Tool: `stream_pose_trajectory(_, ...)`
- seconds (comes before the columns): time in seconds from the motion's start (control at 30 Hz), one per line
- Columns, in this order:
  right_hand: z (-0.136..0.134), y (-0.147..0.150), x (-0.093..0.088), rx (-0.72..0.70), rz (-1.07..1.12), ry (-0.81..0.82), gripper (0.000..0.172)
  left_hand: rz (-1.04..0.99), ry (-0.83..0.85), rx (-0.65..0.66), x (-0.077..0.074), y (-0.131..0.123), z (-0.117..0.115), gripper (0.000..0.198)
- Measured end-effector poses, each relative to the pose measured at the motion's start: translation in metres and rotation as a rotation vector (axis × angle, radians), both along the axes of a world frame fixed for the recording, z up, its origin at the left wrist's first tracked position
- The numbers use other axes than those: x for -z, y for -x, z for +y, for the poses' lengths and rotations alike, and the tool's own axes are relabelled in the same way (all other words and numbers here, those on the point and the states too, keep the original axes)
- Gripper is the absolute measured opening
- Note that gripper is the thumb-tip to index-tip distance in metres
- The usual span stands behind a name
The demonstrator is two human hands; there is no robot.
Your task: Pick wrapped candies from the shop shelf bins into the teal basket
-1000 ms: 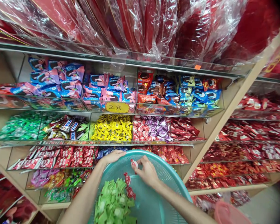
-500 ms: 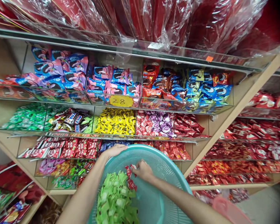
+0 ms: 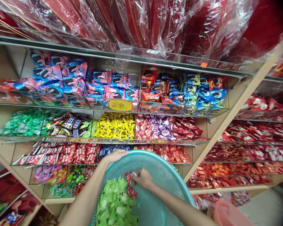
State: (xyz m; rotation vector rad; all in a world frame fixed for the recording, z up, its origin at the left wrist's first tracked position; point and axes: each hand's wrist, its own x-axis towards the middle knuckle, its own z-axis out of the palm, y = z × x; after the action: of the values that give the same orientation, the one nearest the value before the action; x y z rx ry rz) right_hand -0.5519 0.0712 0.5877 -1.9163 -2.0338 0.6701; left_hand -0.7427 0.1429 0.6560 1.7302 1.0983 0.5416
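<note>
A round teal plastic basket point(image 3: 176, 179) is tilted in front of me, its far rim against the lower shelves. My left hand point(image 3: 116, 156) is closed over its far left rim. Inside the basket, my right hand point(image 3: 143, 179) has its fingers curled at a red-wrapped candy point(image 3: 133, 174), seemingly pinching it; the fingertips are partly hidden. Two more red candies point(image 3: 131, 191) lie just left of that hand. A heap of green-wrapped candies point(image 3: 116, 202) fills the basket's left side.
Shelves with clear compartments stand ahead, holding yellow-wrapped candies point(image 3: 114, 125), purple-wrapped candies point(image 3: 159, 127) and blue-and-pink snack packs point(image 3: 118, 80). A yellow tag point(image 3: 120, 105) reads 28. Plastic-wrapped red goods point(image 3: 132, 25) hang above. A pink tub point(image 3: 228, 213) is at lower right.
The view has shifted slightly, so the basket and lower shelves appear a little lower. My left hand stays on the rim and my right hand stays at the red candies.
</note>
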Motion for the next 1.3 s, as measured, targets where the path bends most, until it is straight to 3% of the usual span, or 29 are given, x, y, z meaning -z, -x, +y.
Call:
stream_pose_trajectory(0.53,0.0,-0.004,0.014,-0.005,0.072,-0.001,0.028,0.031,-0.015,-0.004,-0.001,-0.002,0.0,0.052)
stream_pose_trajectory(0.77,-0.004,-0.004,0.015,-0.059,0.192,-0.001,0.018,0.028,-0.045,-0.002,0.009,-0.008,0.004,0.052)
stream_pose_trajectory(1.03,-0.017,-0.012,0.029,-0.062,0.06,-0.004,0.027,0.037,0.024,0.012,0.023,-0.014,-0.006,0.053)
stream_pose_trajectory(1.3,-0.02,-0.013,0.018,-0.028,0.0,0.003,0.032,-0.003,0.05,0.058,0.031,-0.011,0.001,0.052)
